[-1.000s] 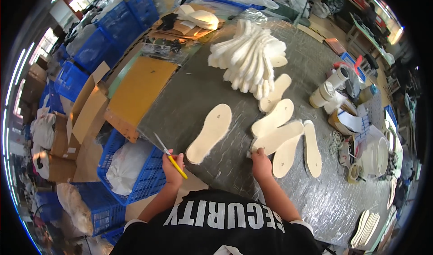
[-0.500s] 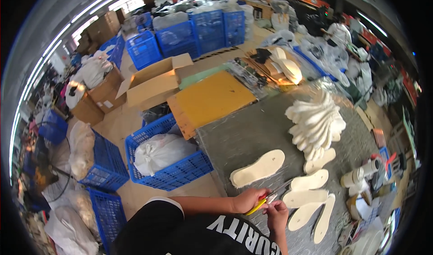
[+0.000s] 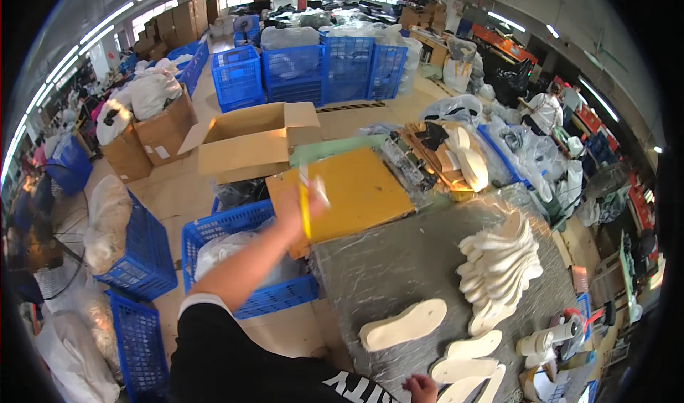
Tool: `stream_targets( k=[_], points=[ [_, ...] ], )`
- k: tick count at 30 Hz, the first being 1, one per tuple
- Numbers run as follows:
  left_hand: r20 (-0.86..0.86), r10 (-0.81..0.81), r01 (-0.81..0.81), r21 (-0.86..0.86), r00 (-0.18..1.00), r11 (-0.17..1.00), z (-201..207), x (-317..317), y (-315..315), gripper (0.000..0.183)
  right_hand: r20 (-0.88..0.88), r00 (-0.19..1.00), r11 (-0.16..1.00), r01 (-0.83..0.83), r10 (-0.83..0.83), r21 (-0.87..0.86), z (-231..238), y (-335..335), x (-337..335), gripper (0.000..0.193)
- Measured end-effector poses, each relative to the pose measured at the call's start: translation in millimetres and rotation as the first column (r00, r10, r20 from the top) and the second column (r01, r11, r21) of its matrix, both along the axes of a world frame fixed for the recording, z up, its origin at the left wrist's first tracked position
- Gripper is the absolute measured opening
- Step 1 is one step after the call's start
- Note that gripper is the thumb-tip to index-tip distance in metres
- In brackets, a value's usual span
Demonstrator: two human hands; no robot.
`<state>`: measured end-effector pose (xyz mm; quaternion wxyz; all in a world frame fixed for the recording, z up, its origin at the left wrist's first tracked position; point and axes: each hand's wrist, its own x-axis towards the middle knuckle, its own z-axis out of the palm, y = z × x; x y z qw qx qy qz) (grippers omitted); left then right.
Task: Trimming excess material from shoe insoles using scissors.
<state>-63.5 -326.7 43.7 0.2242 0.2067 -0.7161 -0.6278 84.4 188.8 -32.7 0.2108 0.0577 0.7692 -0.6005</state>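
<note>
My left hand (image 3: 293,210) is stretched out over the yellow board (image 3: 360,196) at the table's far left. It is closed round yellow-handled scissors (image 3: 306,207), which are blurred by motion. A small white piece (image 3: 320,190) shows beside its fingers. At the lower edge my right hand (image 3: 420,387) hangs near the loose insoles, its fingers curled; what they hold, if anything, is hidden. One cream insole (image 3: 403,324) lies apart on the grey tabletop (image 3: 370,267). Several more insoles (image 3: 464,369) are fanned out right of my right hand, below a tall stack of insoles (image 3: 502,267).
A blue crate (image 3: 278,297) with a white bag stands against the table's left side. Behind it is an open cardboard box (image 3: 246,136). White rolls (image 3: 545,339) and tools crowd the right edge. Other blue crates (image 3: 292,68) line the back; a person (image 3: 546,111) is far right.
My left hand has swung from beside the insoles far up and left over the yellow board, carrying the scissors. My right hand has dropped toward the lower edge. The view has tilted up.
</note>
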Motion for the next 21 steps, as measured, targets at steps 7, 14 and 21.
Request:
stream_targets(
  k=[7, 14, 21],
  points=[
    [-0.169, 0.810, -0.618, 0.565, 0.562, 0.546, 32, -44, -279, 0.012, 0.282, 0.944, 0.824, -0.296, 0.173, 0.484, 18, 19, 16, 0.037],
    [-0.081, 0.487, -0.382, 0.514, 0.870, 0.768, -145, 8, -215, 0.014, 0.395, 0.916, 0.887, -0.235, 0.066, 0.398, 4, -4, 20, 0.044],
    [0.315, 0.256, -0.331, 0.214, 0.914, 0.919, -256, 169, -135, 0.040, 0.143, 0.990, 0.955, -0.060, 0.019, 0.292, -13, -33, -8, 0.020]
  ],
)
